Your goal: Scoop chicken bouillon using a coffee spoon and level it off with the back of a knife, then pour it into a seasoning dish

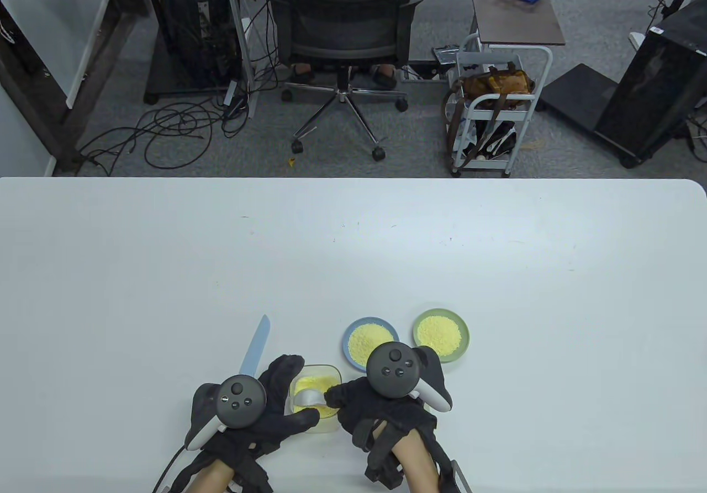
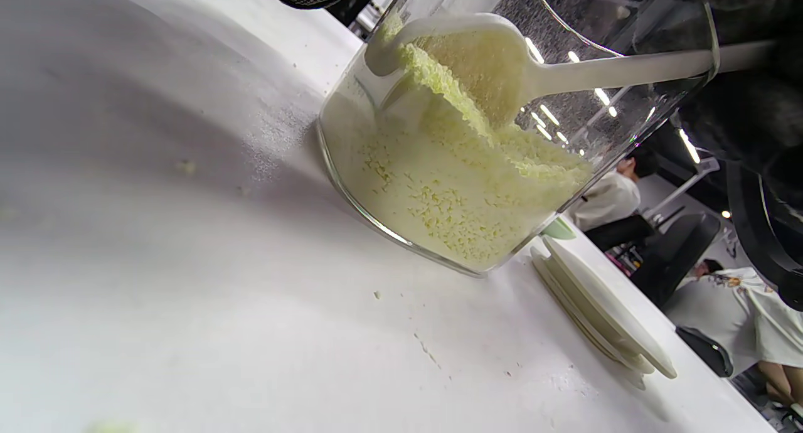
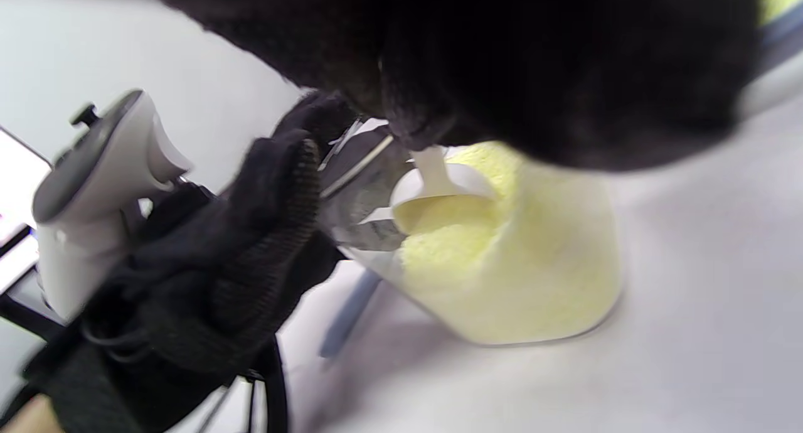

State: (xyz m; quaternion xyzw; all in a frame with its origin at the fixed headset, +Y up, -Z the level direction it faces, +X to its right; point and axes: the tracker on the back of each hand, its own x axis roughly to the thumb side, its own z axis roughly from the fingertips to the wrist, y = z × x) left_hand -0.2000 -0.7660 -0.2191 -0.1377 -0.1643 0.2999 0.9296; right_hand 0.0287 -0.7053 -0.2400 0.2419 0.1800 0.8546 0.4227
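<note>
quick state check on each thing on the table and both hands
container: open, partly full of bouillon, tilted
spoon: in the container, bowl loaded
knife: flat on the table, untouched
blue dish: holds powder
green dish: holds powder
left hand: grips the container
right hand: holds the spoon

Nothing here carries writing I can read: no label, brand, number or sign shows anywhere.
</note>
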